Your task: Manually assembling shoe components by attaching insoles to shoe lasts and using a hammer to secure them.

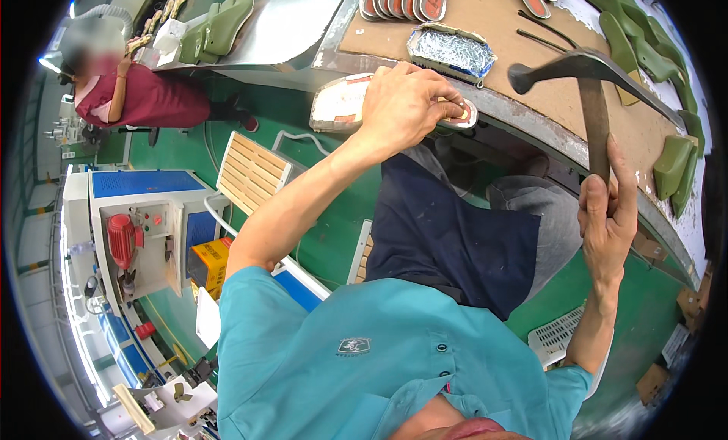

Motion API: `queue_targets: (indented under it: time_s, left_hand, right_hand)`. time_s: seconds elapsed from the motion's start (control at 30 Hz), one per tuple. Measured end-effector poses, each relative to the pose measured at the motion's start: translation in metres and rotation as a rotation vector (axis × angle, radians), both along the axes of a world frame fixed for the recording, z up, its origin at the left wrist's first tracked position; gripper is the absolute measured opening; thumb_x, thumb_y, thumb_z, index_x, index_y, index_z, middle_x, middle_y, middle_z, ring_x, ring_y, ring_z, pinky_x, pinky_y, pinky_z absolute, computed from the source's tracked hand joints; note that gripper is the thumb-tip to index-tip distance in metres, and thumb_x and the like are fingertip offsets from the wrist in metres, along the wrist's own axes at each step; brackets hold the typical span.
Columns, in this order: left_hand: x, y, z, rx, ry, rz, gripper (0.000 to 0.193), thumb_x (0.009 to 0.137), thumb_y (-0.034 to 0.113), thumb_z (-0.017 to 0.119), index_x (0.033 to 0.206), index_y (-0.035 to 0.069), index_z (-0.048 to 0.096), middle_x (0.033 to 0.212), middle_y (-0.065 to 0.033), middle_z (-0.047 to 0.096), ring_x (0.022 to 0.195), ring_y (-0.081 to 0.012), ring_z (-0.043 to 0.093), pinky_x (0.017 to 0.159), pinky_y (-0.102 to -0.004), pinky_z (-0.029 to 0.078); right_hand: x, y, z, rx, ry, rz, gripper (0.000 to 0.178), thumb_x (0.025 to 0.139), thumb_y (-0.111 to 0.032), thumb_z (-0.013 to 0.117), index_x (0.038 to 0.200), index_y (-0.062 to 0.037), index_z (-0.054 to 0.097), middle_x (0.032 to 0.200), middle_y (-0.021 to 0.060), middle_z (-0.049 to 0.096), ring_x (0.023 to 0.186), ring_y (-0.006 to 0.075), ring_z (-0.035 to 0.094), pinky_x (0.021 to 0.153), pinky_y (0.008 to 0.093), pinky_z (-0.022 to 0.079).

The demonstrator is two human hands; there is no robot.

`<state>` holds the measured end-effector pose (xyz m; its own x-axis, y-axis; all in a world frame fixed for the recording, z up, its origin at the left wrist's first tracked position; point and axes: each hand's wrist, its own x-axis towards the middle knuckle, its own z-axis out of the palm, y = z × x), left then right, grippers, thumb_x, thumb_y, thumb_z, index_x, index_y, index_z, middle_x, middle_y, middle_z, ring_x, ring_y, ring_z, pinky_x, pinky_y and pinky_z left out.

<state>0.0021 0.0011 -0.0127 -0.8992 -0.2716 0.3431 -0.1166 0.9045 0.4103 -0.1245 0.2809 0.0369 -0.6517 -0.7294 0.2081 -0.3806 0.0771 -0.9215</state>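
My left hand (409,103) lies over a pale shoe last (339,106) with its sole side up at the bench edge. Its thumb and fingertips are pinched together above the narrower right end, where an orange-and-cream patch shows; whatever is between them is too small to make out. My right hand (607,220) grips a hammer (594,122) by its wooden handle, the dark metal head raised over the bench to the right of the last. Just beyond my left hand sits a small tray (455,71) full of thin silvery nails (453,47).
The brown-topped workbench (531,91) carries orange-and-grey insoles (406,0), dark tweezers-like prongs (547,32) and green shoe lasts (671,167). A slatted wooden seat (252,171) stands on the green floor to the left. Farther left, a person in maroon (159,95) stands at another table with green lasts.
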Motion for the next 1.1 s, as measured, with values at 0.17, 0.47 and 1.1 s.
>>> queue_targets:
  time_s: [0.17,0.47,1.1]
  left_hand:
    - [0.0,0.002,0.003,0.002,0.024,-0.005,0.012,0.075,0.031,0.069,0.081,0.022,0.074,0.087,0.0053,0.068,0.084,-0.0198,0.058,0.074,-0.035,0.039]
    - [0.003,0.008,0.024,0.023,-0.223,0.012,0.041,0.071,0.039,0.074,0.103,0.013,0.069,0.101,-0.0055,0.067,0.099,-0.0245,0.057,0.089,-0.039,0.041]
    - [0.006,-0.009,0.027,-0.11,-0.382,-0.031,0.053,0.069,0.052,0.073,0.107,0.016,0.063,0.098,-0.007,0.067,0.097,-0.0248,0.061,0.084,-0.039,0.038]
  right_hand:
    - [0.01,-0.013,0.004,-0.151,0.266,0.035,0.041,0.093,-0.002,0.053,0.132,0.0024,0.044,0.128,0.0149,0.056,0.1,0.0148,0.06,0.088,0.0254,0.045]
    - [0.011,-0.029,-0.007,0.097,0.404,0.035,0.037,0.092,-0.003,0.054,0.128,-0.0041,0.047,0.104,0.0144,0.065,0.092,0.019,0.063,0.076,0.0275,0.049]
    - [0.021,0.005,-0.026,-0.025,-0.153,-0.151,0.043,0.093,-0.006,0.056,0.134,-0.003,0.046,0.103,0.0034,0.059,0.065,0.0034,0.044,0.057,0.0172,0.037]
